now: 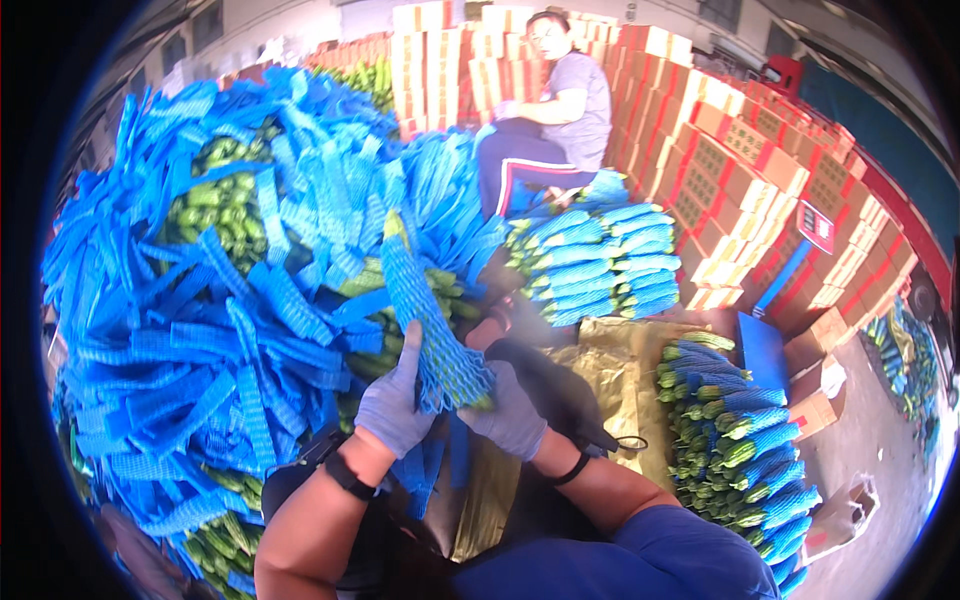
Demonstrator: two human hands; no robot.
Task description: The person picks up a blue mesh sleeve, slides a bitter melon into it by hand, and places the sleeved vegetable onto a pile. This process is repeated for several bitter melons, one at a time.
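Blue foam-net sleeves form the largest mass; stacked cardboard cartons stand beyond, contents hidden. Sleeved rows, apparently finished, lie along the gold sheet's right edge, and a second sleeved stack at its far edge. Bare green vegetables among the sleeves seemingly await covering. Smallest: one long vegetable, nearly sleeved, grasped between left hand and right hand, the latter at its near end.

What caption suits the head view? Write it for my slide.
Gloved left hand and right hand hold a blue-netted green vegetable beside heaped blue sleeves, stacked cartons beyond.
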